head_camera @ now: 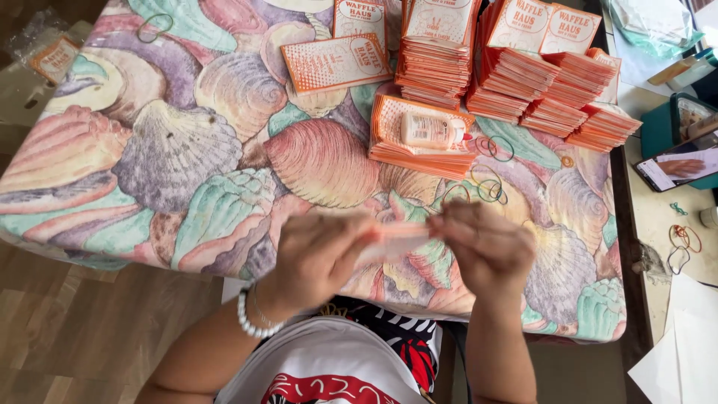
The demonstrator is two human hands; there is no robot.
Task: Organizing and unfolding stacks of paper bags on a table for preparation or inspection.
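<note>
Two hands: left hand [318, 254] and right hand [482, 247] pinched a blurred orange paper sleeve [393, 241] between closed fingers.
Behind: glue bottle [430, 129] lay on sleeve stack [419, 153].

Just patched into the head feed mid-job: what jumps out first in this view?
The seashell-patterned tablecloth fills most of the view. Along its far edge sit stacks of orange-and-white paper sleeves, with a small glue bottle lying on the nearest stack and rubber bands scattered beside it. Near the bottom centre, the left hand and right hand together hold one blurred sleeve.
</note>
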